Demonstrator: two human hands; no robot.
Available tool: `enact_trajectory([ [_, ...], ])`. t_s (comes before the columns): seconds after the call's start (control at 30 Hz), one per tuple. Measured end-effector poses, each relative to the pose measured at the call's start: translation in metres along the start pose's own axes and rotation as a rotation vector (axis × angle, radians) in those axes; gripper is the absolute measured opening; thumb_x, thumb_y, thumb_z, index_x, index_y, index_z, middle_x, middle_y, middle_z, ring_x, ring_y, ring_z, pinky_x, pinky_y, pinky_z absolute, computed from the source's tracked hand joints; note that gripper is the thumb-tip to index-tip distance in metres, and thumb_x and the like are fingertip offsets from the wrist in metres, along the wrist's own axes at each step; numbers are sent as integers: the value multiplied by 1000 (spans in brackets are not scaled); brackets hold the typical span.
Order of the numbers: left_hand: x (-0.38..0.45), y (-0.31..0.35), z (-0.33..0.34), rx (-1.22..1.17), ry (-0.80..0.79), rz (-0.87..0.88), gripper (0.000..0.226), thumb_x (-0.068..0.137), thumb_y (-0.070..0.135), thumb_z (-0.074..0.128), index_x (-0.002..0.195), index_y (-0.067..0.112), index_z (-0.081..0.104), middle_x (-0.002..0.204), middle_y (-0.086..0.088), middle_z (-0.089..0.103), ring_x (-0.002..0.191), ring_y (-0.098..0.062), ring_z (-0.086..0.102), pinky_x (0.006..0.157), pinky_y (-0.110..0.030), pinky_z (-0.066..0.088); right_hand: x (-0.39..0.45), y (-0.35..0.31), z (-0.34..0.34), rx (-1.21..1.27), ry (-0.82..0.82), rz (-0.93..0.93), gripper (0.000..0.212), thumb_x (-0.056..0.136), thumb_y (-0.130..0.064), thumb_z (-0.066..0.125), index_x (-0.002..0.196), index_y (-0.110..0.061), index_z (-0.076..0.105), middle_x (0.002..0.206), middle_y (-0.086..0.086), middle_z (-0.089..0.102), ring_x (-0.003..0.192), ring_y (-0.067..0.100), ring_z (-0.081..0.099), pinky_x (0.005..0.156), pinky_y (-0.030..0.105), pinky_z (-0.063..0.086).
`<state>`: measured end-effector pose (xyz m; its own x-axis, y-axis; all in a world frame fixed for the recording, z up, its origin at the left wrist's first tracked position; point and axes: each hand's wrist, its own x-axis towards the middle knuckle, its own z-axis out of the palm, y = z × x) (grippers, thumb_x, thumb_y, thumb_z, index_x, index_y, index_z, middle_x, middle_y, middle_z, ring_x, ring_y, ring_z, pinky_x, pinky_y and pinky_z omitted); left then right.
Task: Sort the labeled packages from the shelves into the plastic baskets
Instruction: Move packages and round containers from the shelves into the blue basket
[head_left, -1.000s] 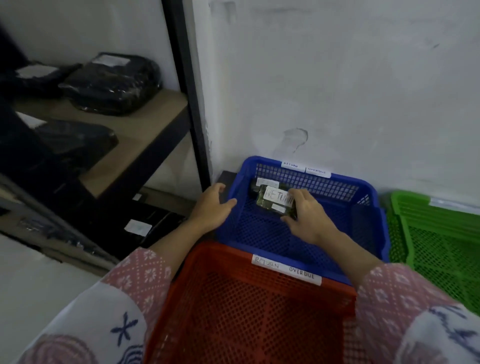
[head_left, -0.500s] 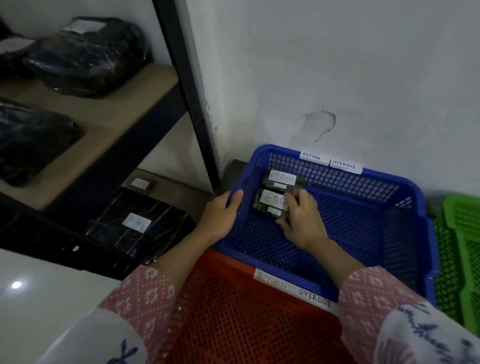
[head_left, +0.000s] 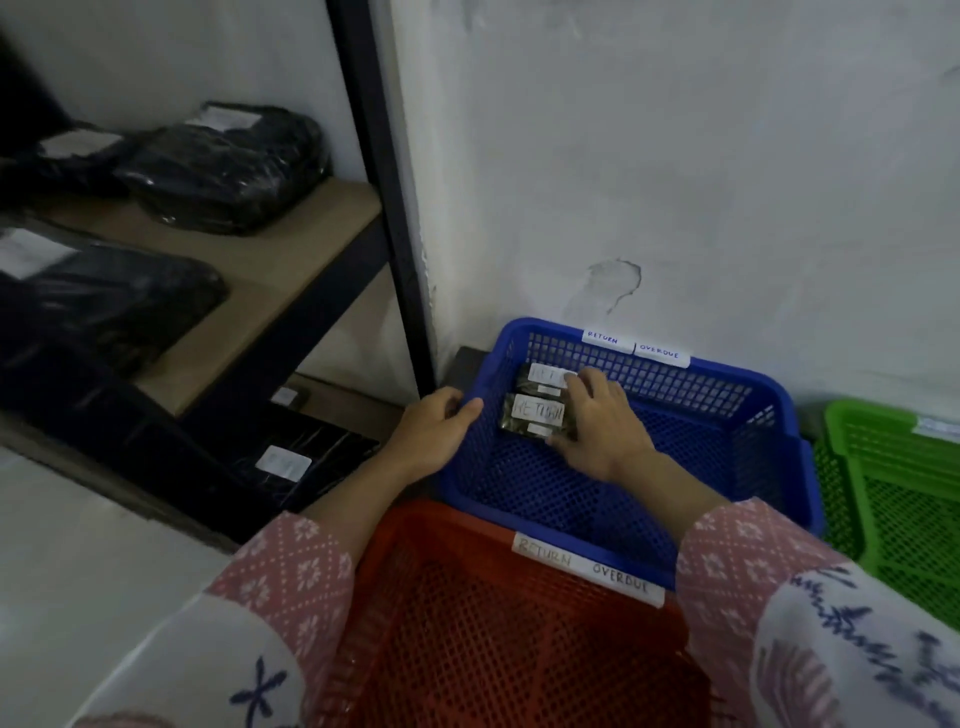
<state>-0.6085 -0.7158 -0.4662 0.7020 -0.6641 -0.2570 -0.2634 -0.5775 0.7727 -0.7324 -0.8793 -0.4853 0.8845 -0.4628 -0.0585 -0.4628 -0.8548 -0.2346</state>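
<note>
Blue plastic mesh basket (head_left: 753, 431) holds two small labelled packages (head_left: 537, 413); right hand (head_left: 602, 431) lies loosely on the nearer, left hand (head_left: 434, 434) grips the rim; withdrawing carelessly could drag it askew

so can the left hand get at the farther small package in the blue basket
Probably yes: the left hand grips the blue basket rim nearby, the basket is open-topped, though the right hand partly covers that farther package.
</note>
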Motion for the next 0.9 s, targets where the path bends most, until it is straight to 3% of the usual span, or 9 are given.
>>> enact_trajectory([
  [0.13, -25, 16, -29, 41, 5, 58, 45, 93, 30, 53, 132, 10, 43, 128, -5, 53, 114, -19, 51, 86, -25, 38, -29, -26, -47, 8, 94, -27, 70, 90, -36, 57, 143, -4, 25, 150, 13, 25, 137, 31, 24, 115, 36, 18],
  [0.3, -75, 41, -74, 112, -13, 256, 45, 91, 21, 57, 132, 9, 42, 130, -7, 50, 116, -19, 51, 95, -27, 42, -76, -78, -105, -59, 219, -47, 62, 94, -36, 49, 142, -3, 28, 148, 12, 30, 134, 29, 29, 113, 33, 16],
  [0.6, -224, 51, -173, 300, 60, 692, 48, 86, 30, 62, 129, 15, 48, 129, -3, 54, 117, -15, 51, 100, -38, 44, -171, -217, -171, -124, 459, -95, 59, 94, -40, 46, 141, -7, 31, 147, 10, 34, 135, 26, 30, 115, 31, 9],
  [0.77, -297, 24, -244, 393, 187, 766, 46, 86, 32, 62, 128, 20, 49, 127, 0, 55, 116, -15, 51, 98, -36, 44, -215, -302, -192, -120, 551, -167, 58, 94, -38, 47, 141, -6, 32, 147, 10, 35, 135, 25, 30, 115, 30, 10],
  [0.9, -341, -2, -309, 496, 284, 791, 50, 87, 34, 59, 133, 21, 44, 132, 2, 51, 122, -14, 47, 103, -36, 41, -235, -362, -213, -107, 582, -212, 61, 94, -41, 46, 144, -12, 28, 151, 6, 31, 139, 21, 26, 114, 32, 18],
])
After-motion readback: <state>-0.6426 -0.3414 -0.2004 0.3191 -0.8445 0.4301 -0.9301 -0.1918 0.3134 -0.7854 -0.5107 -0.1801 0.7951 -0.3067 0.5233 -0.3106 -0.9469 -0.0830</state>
